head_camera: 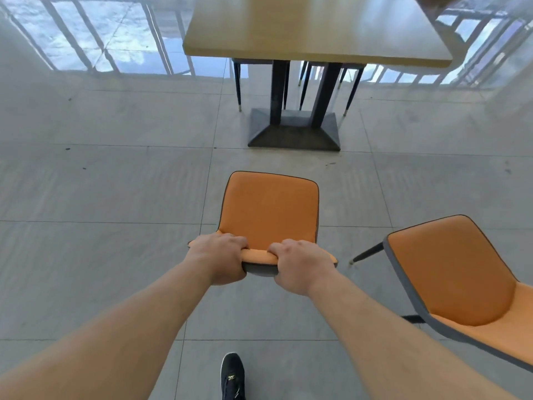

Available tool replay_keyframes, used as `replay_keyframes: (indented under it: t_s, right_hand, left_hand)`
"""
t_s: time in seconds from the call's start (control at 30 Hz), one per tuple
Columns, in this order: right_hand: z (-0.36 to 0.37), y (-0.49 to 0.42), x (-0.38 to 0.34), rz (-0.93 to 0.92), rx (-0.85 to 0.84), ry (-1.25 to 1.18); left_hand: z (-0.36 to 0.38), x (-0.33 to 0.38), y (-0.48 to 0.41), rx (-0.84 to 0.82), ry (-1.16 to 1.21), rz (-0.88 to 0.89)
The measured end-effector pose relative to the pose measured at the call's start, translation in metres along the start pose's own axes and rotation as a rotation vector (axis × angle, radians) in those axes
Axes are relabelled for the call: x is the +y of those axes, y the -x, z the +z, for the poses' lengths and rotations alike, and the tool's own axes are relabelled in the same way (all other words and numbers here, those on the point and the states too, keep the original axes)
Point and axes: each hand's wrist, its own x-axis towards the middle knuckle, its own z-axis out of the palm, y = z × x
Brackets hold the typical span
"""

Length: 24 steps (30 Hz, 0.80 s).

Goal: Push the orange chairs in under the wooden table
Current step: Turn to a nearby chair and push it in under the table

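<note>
Orange chair (pixel 269 209) back gripped by left hand (pixel 220 256) and right hand (pixel 301 265), side by side. Bare floor (pixel 115 183) lies between it and the far table (pixel 314 27); another chair (pixel 455 272) stands right.

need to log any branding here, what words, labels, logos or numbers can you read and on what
None can be read.
Black shoe: a small yellow mark on the top, too small and blurred to read.
Held chair, second chair, table and floor: no text or labels show.
</note>
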Motion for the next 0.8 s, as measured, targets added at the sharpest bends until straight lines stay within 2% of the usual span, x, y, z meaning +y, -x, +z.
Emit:
replay_keyframes:
  t_s: [0.47,0.8]
  right_hand:
    - [-0.086,-0.122,0.077,0.059,-0.035,0.017]
    - [-0.138,-0.207,0.130,0.031,-0.032,0.018]
  left_hand:
    - [-0.080,-0.021,-0.142,0.100,0.101,0.093]
    - [-0.130,-0.041,-0.239,0.129,0.105,0.084]
